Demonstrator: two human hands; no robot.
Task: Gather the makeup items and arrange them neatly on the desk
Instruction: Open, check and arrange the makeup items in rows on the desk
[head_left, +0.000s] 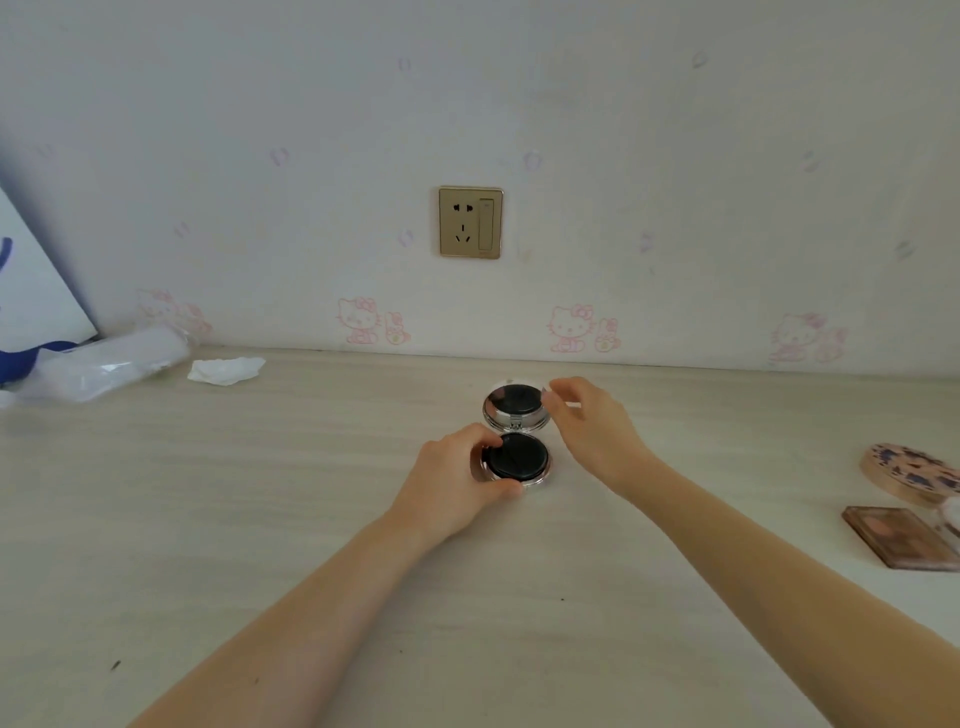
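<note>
Two bare forearms reach forward from the bottom edge across a pale wood-grain desk, meeting at a small round compact that lies open in the middle of the desktop, towards the wall.

The left hand is cupped round the compact's lower half, thumb curled over the near rim and fingers over the far left rim, holding the base steady against the desk. A black disc, probably a puff, fills that base. The right hand is loosely curled, its thumb and forefinger pinching the right edge of the raised lid, whose mirror reflects something dark. The lid stands tilted back on a hinge between the two halves.

The compact looks light, rigid and glossy, with a chrome-like shell that would likely slip under damp fingers. The mirror and hinge seem its fragile parts, so the rims, where both hands now sit, appear the safest places to grip. Closing it first would probably make it easier to move.

At the far right edge of the desk, well apart, lie a flat rectangular palette with brownish pans and, just behind it, a round patterned case.

Further back at the left, near the wall, sit a crumpled tissue and a clear plastic wrapper. On the wall above, a gold socket plate hangs over cartoon-cat wallpaper.
</note>
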